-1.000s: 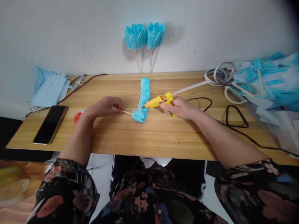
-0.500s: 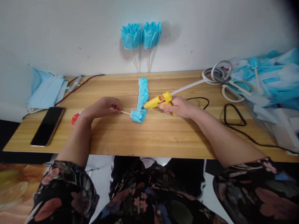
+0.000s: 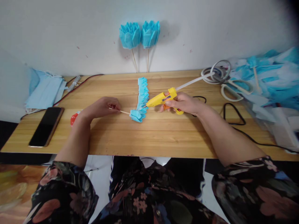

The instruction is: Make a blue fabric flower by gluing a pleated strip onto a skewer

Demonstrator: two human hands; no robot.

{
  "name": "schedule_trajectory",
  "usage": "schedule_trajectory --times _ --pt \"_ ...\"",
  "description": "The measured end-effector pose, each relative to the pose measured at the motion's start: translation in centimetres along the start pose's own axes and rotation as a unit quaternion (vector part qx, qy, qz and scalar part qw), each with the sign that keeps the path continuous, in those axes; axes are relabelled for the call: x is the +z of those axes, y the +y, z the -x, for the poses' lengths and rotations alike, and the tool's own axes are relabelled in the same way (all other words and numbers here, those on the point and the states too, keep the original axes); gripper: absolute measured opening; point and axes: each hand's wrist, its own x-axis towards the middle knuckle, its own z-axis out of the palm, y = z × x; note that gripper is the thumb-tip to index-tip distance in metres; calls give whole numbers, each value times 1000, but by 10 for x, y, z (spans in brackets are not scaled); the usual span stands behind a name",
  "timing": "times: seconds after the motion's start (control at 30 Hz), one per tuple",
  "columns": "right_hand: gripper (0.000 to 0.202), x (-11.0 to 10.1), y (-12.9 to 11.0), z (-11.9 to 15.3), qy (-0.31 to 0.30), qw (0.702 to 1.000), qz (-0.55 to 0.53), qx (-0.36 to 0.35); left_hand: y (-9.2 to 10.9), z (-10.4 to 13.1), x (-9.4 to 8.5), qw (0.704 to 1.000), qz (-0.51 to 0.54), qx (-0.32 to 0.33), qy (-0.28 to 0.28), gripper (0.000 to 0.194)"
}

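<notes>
A thin wooden stick (image 3: 125, 112) is pinched in my left hand (image 3: 106, 107), its far end inside a small roll of blue pleated material (image 3: 137, 115). From that roll a blue pleated strip (image 3: 143, 91) runs back across the table. My right hand (image 3: 183, 103) is wrapped round a yellow glue gun (image 3: 161, 98); a long pale glue stick (image 3: 195, 81) juts from its rear. The nozzle points left, at the strip just behind the roll; whether it touches cannot be told.
Two blue flowers (image 3: 130, 35) on sticks lean on the wall. Blue masks (image 3: 44, 90), a phone (image 3: 46, 127) and a red object (image 3: 74, 119) lie left. Tape rolls (image 3: 211, 75), scissors (image 3: 231, 93), a black cable (image 3: 257, 143) and blue scraps (image 3: 275, 77) are right.
The glue gun has turned and tilted slightly in my right hand, its rear moving right while its nozzle stays by the strip. My left hand keeps its hold. The view has shifted slightly.
</notes>
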Motion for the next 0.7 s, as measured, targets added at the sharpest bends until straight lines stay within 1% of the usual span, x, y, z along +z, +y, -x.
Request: schedule_trajectory --times 0.1,0.23,0.3,0.37,0.47,0.57,0.63,0.7 --pt "49 1 1 -1 -7 1000 7 -7 0 0 0 1000 -3 3 -1 29" --pt "49 2 0 -3 -18 999 48 -5 -1 0 1 1000 2 11 7 28" --pt "49 1 -2 -2 -16 999 48 1 0 1 1 1000 5 6 1 28" --pt "52 -1 -5 0 3 1000 20 10 1 3 1 1000 6 -7 -11 29" --pt "58 -4 -6 2 58 998 -38 14 5 5 -1 999 -1 -23 -24 30" --pt "59 -4 -2 0 103 992 -71 10 6 7 -1 999 -6 -26 -28 30" --pt "58 -2 1 -2 111 991 -77 15 6 7 -1 999 -8 -29 -30 31" --pt "57 2 2 -5 99 993 -62 21 4 6 0 999 -9 -34 -31 32"
